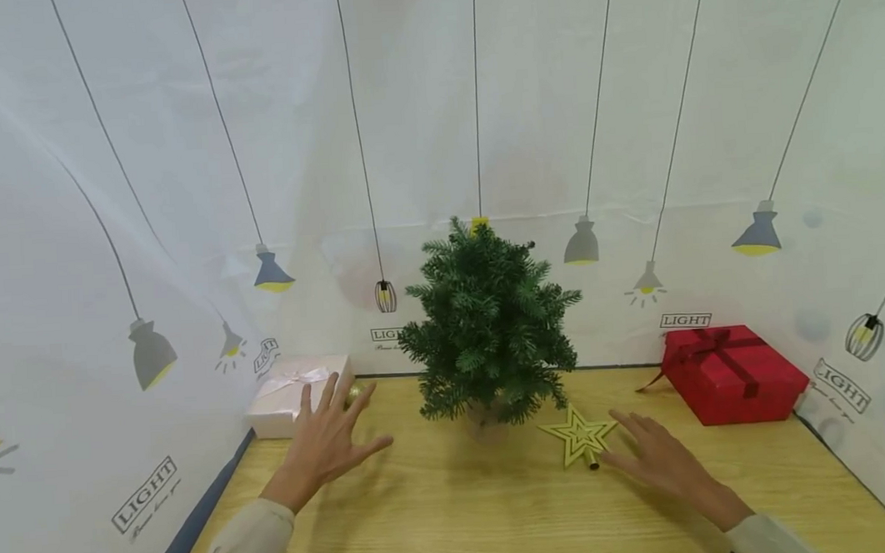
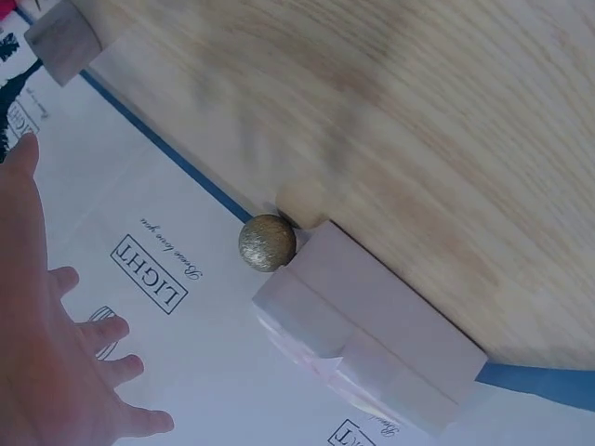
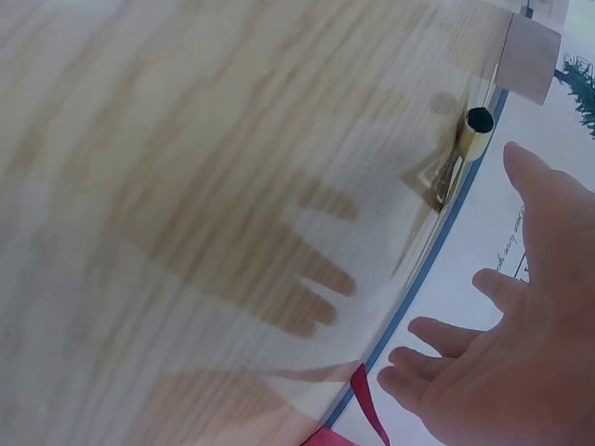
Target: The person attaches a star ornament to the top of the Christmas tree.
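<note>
Miniature Christmas tree [image 1: 486, 333] upright at twelve o'clock on the wooden table [image 1: 440, 510], white backdrop [image 1: 418, 102] behind, all printed pendant lamps [image 1: 579, 244]! Round at two o'clock sits the red gift box [image 1: 749, 390], dark ribbon bow [image 1: 714, 342] on top; over at ten, the smaller pale pink gift box [image 1: 270, 419]. Now the hands! Left hand [image 1: 327, 437] hangs at ten o'clock, above the table near the pink box, fingers spread wide apart and empty. Right hand [image 1: 662, 461] is out at three, thumb well away from the fingers, those closer together, nothing gripped there either. Just beside it, clear of that thumb, the gold star tree topper [image 1: 579, 435] lies on the table at the tree's five o'clock, socket [image 1: 592, 463] pointing to five. Smallest of all, the glittery gold ball [image 2: 268, 242], just beside the pink box at its three o'clock, partly hidden behind the left fingers in the head view.
</note>
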A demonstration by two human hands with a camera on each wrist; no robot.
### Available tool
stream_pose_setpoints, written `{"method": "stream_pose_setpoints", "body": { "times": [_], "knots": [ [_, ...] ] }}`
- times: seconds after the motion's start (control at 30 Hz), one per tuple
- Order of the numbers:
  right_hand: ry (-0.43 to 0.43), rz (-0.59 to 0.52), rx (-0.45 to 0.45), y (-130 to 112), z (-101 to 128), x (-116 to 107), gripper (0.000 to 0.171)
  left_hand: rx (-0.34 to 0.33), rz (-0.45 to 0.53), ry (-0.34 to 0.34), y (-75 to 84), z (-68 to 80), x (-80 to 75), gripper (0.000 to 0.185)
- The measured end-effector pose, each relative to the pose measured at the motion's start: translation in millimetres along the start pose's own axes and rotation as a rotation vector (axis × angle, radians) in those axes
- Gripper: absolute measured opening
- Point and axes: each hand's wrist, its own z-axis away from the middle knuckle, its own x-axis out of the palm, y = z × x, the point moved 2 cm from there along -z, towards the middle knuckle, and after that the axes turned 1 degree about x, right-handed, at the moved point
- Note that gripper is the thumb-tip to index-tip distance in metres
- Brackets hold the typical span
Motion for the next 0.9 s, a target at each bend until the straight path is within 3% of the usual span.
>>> {"method": "stream_pose_setpoints", "body": {
  "times": [0.13, 0.3, 0.57, 0.9],
  "knots": [
    [-0.032, -0.017, 0.031, -3, -3, 4, 0.078, 0.007, -0.021, 0.008, 1.8, -6.4, -9.0, 0.097],
    [-0.084, -0.037, 0.068, -6, -8, 7, 0.076, -0.005, -0.017, -0.030, 3.5, -14.0, -20.4, 0.096],
    [-0.179, -0.183, 0.128, -6, -15, 13, 0.077, -0.007, -0.011, -0.037, 3.9, -26.8, -31.6, 0.096],
    [-0.191, -0.306, 0.177, -1, -23, 16, 0.071, 0.014, -0.037, -0.008, 5.5, -40.9, -45.3, 0.096]
  ]
}}
